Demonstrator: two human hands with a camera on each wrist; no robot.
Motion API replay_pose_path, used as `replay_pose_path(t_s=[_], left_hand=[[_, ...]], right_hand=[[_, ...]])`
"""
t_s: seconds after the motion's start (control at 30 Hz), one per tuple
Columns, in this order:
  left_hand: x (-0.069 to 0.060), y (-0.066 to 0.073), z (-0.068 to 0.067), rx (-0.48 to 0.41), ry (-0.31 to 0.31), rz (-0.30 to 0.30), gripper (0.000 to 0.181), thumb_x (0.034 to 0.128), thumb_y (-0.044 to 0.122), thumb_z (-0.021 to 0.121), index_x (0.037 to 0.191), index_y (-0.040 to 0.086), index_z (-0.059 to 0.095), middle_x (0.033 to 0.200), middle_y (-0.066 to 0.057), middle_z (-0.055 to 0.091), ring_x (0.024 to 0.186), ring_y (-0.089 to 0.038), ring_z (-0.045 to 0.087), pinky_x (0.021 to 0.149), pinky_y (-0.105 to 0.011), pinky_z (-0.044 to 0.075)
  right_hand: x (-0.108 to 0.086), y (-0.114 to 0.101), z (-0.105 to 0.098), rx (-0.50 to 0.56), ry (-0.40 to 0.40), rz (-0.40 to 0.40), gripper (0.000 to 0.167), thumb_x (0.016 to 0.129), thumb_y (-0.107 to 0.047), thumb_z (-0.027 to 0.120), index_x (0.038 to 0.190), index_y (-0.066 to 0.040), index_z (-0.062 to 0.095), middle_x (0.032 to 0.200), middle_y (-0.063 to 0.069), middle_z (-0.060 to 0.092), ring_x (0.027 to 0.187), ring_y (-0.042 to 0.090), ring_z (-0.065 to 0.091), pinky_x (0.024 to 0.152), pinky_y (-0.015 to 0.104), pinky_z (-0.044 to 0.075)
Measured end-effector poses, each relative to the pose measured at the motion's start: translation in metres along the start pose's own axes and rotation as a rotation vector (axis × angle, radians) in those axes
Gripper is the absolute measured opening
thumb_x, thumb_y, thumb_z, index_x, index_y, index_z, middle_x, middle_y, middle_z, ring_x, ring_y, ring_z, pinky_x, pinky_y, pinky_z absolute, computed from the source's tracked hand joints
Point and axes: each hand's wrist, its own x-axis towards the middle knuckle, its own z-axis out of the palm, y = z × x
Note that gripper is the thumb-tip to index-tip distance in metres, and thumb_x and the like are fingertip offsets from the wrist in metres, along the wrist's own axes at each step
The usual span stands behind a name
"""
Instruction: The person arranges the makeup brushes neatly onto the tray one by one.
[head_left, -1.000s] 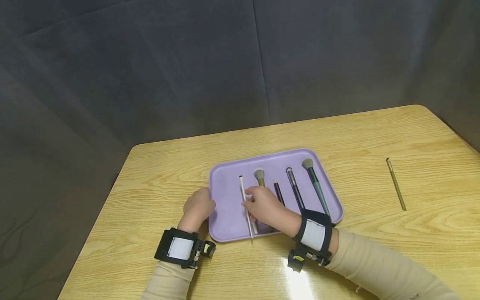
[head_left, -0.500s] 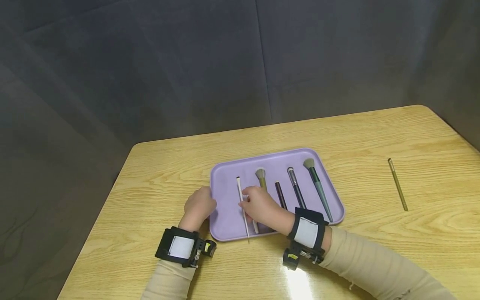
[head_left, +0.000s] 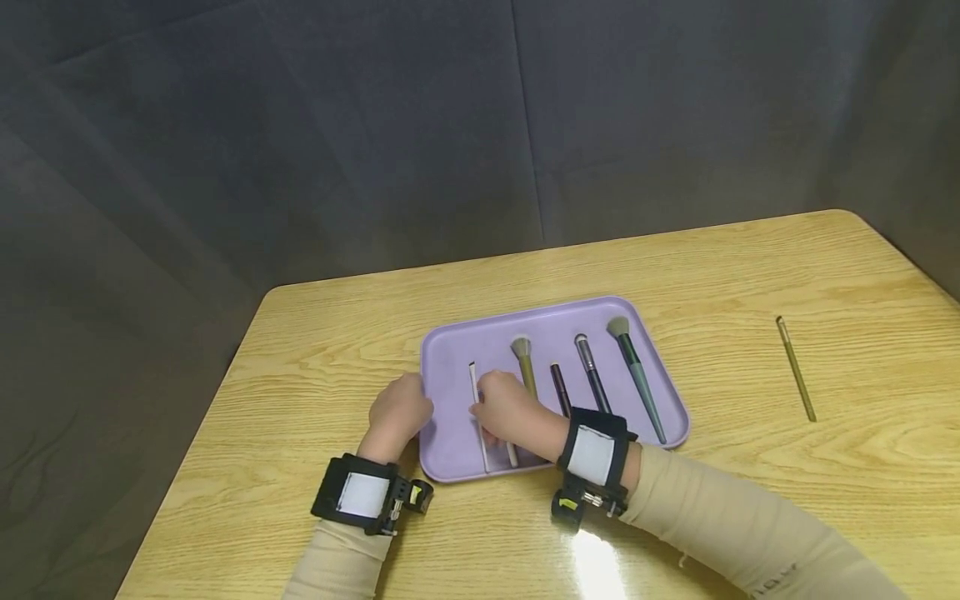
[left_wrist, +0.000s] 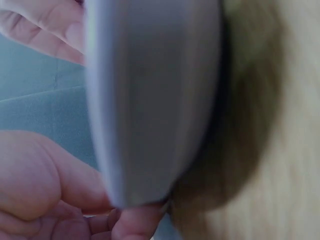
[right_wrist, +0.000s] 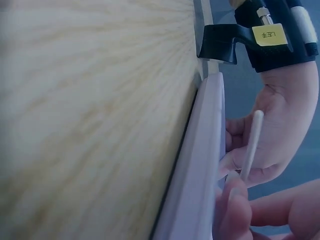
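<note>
My right hand (head_left: 513, 408) pinches a slim white makeup brush (head_left: 474, 380) with a small dark tip, at the left part of a purple tray (head_left: 448, 333). In the right wrist view the white handle (right_wrist: 253, 137) sticks up from between thumb and finger, slightly tilted. My left hand (head_left: 401, 407) grips the tray's left edge; the left wrist view has its thumb and a finger on the rim (left_wrist: 155, 100). Right of the held brush lie a fluffy brush with an olive handle (head_left: 527, 367) and a pale handle (head_left: 512, 454), partly hidden by my right hand.
Farther right in the tray lie a short dark brush (head_left: 558, 388), a dark-handled brush (head_left: 592, 375) and a green brush (head_left: 637, 379). An olive brush (head_left: 797, 371) lies on the wooden table (head_left: 720, 292) to the right. A dark curtain (head_left: 375, 150) hangs behind.
My right hand has shifted left with the white brush. The brush has drawn nearer the tray's left side, and its handle end no longer reaches past the near rim. The left hand stays put.
</note>
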Motion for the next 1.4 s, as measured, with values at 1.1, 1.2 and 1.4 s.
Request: replay_pose_path(t_s=[1.1, 1.2, 1.4], left_hand=[[0.001, -0.002, 0.001, -0.022, 0.002, 0.000, 0.025, 0.0874, 0.001, 0.053, 0.108, -0.008, 0.063, 0.080, -0.014, 0.061, 0.064, -0.024, 0.057, 0.053, -0.032, 0.044], [0.001, -0.002, 0.000, -0.019, 0.002, 0.001, 0.025, 0.0873, 0.001, 0.053, 0.108, -0.008, 0.063, 0.081, -0.014, 0.062, 0.064, -0.024, 0.057, 0.053, -0.032, 0.044], [0.002, -0.001, 0.000, -0.020, 0.004, 0.004, 0.023, 0.0878, 0.001, 0.053, 0.106, -0.008, 0.064, 0.079, -0.013, 0.061, 0.063, -0.023, 0.057, 0.052, -0.032, 0.043]], right_hand=[[-0.006, -0.004, -0.008, -0.235, 0.022, -0.112, 0.006, 0.088, 0.003, 0.061, 0.084, 0.007, 0.061, 0.071, 0.012, 0.059, 0.061, 0.018, 0.052, 0.055, 0.030, 0.047], [-0.013, -0.001, -0.016, -0.207, 0.026, -0.130, 0.013, 0.091, 0.001, 0.060, 0.098, 0.011, 0.063, 0.088, 0.019, 0.066, 0.070, 0.020, 0.059, 0.063, 0.033, 0.051], [-0.024, 0.007, -0.030, -0.244, 0.070, -0.163, 0.026, 0.090, -0.003, 0.064, 0.114, 0.009, 0.064, 0.108, 0.021, 0.067, 0.083, 0.024, 0.068, 0.071, 0.036, 0.054]])
